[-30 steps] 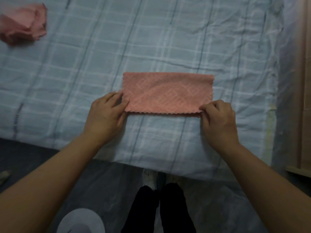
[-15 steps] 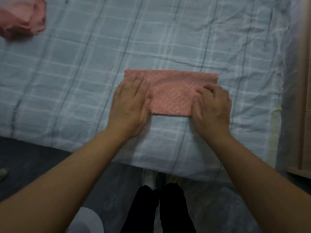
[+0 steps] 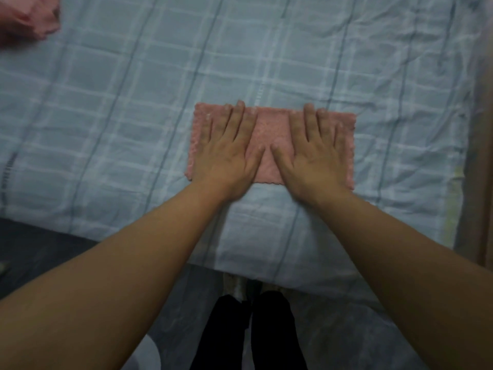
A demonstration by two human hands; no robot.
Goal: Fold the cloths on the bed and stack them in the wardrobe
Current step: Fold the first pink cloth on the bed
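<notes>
Fingers (image 3: 234, 121) of left hand (image 3: 226, 153) and right hand (image 3: 314, 156), lately pinching corners, now straight, pressing folded pink cloth (image 3: 269, 145) flat on bed (image 3: 133, 102); fold set.

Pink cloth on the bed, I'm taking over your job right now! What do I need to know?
Hands: left hand and right hand both lie flat, fingers straight, pressing the pink cloth.
Where: it lies near the bed edge.
Done: it looks folded into a rectangle.
Left: finish it, fold the crumpled pink cloth at far left, then stack both in the wardrobe, which is not in view.
</notes>
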